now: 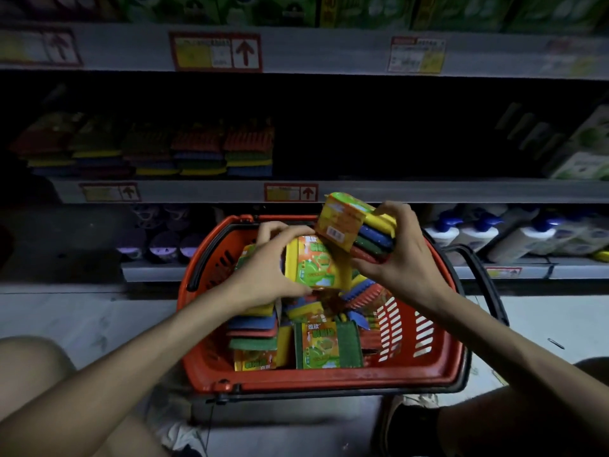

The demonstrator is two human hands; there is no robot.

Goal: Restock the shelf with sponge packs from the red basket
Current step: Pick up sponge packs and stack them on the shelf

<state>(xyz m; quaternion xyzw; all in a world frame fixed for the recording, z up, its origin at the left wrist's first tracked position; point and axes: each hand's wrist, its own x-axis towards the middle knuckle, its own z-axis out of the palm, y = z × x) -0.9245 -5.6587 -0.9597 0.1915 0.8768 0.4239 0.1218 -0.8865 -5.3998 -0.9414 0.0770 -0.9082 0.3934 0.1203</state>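
A red basket (323, 379) with black handles stands on the floor in front of me, holding several sponge packs (324, 346). My left hand (267, 270) grips one pack with a yellow and green label (316, 263) just above the pile. My right hand (407, 255) holds another pack (356, 224) of stacked yellow, blue, green and red sponges, lifted above the basket's far rim. The middle shelf (362, 191) has stacked sponge packs (197, 150) on its left part; its right part is dark and looks bare.
White bottles with blue caps (478, 232) line the low shelf at right, dark round items (164, 245) at left. Green boxes (590, 150) stand at the middle shelf's far right. My knees frame the basket on a pale floor.
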